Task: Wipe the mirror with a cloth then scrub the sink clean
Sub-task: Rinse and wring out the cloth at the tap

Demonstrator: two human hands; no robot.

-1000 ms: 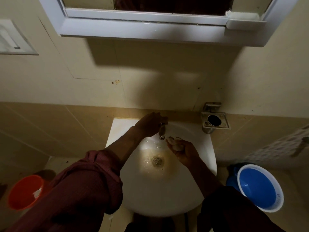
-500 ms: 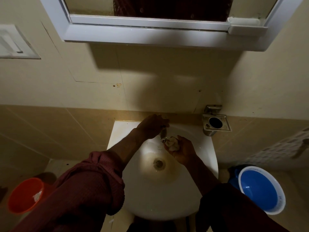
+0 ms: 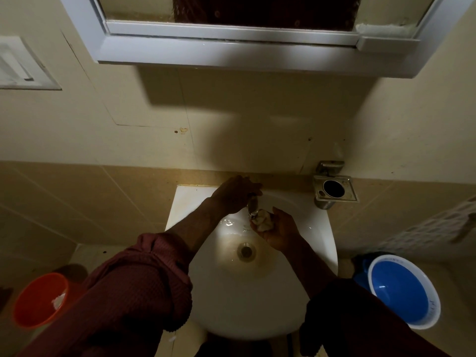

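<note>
A white wall-hung sink sits below me, its bowl stained brown around the drain. My left hand is closed over the top of the chrome tap at the back of the bowl. My right hand cups a small wadded pale cloth right under the tap's spout. The white-framed mirror hangs on the wall above, only its lower edge in view.
A steel holder with a round hole is fixed to the wall right of the sink. A blue bucket stands on the floor at the right, an orange bucket at the left. A white switch plate is on the left wall.
My right hand has lifted the cloth up closer under the spout. My left hand stays on the tap. The view has tilted slightly downward.
</note>
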